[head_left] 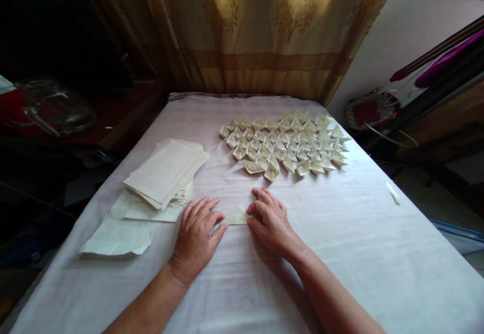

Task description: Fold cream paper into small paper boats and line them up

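A small piece of folded paper (237, 216), roughly triangular with a straight lower edge, lies on the white cloth between my hands. At its left corner, the thumb and index finger of my left hand (200, 233) close on the paper while the other fingers spread loosely over the cloth. My right hand (269, 218) pinches the right corner between thumb and index finger, its other fingers stretched forward. Beyond the hands stand many folded paper boats (280, 145) in close rows.
Left of my hands lies a stack of printed paper sheets (168, 170), with a loose pale sheet (117, 228) below it. A small white strip (392, 192) lies near the right edge of the cloth-covered table (340, 253). A patterned curtain (260, 26) hangs behind; a glass jar (56, 107) stands left.
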Tool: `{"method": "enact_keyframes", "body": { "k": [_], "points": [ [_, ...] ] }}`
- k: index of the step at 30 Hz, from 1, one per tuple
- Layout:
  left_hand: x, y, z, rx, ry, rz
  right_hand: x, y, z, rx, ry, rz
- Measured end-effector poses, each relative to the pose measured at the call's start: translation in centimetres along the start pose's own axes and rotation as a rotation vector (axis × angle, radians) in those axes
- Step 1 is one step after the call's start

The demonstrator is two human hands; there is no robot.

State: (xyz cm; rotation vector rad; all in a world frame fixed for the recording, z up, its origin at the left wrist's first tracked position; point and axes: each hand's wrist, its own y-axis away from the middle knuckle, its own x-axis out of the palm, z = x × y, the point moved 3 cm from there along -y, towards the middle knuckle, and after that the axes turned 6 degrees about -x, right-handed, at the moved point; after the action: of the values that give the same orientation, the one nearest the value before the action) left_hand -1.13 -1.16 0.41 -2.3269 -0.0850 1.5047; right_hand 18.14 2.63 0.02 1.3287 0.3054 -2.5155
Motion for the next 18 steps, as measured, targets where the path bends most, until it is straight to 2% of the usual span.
{"method": "enact_keyframes", "body": {
  "k": [7, 13, 18],
  "points": [
    [-0.21, -0.16, -0.29, 0.004, 0.038, -0.016, 0.39, 0.72, -0.62, -0.087, -0.054, -0.078],
    [0.24, -0.4, 0.04, -0.07, 0.115, 0.055, 0.24, 0.85, -0.65, -0.118, -0.074, -0.079],
    [0.52, -0.45, 0.28, -0.066, 0.127, 0.101, 0.22, 0.91, -0.61, -0.122, -0.077, -0.077]
  ]
}}
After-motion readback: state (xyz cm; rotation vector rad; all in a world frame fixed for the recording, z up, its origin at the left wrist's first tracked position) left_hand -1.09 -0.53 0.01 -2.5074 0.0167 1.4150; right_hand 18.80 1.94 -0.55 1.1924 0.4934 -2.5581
